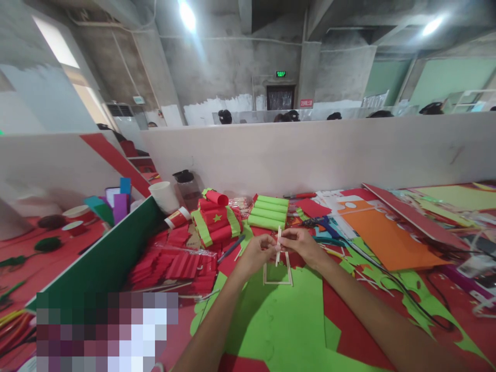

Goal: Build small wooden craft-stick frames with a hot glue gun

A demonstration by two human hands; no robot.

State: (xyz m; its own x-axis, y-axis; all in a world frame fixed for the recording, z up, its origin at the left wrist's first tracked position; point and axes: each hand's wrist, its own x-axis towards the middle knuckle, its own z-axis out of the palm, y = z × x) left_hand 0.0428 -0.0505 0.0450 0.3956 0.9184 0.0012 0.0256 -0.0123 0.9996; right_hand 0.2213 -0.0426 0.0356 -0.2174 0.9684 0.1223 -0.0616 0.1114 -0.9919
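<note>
The left hand (260, 253) and right hand (298, 245) meet above a bright green paper sheet (287, 323), both closed in a fingertip pinch on a narrow wooden stick piece (278, 247) — it stands nearly upright between them, the left fingers around its lower part and the right fingers higher up. Whether it is one stick or several together, I cannot tell. Just below the hands, a four-sided wooden stick frame (278, 283) lies on the green sheet, its far side partly hidden by the fingers and the held piece; whether that piece touches it is unclear. Beyond the hands on the red tabletop (180, 330) sit a bundle of light green paper rolls (268, 211) and, left of it, a red roll bundle (217, 219) with green bands and a star. Folded red paper pieces (184, 267) lie left of the left hand — blue-handled pliers (328, 225) and an orange sheet (387, 235) lie to the right
</note>
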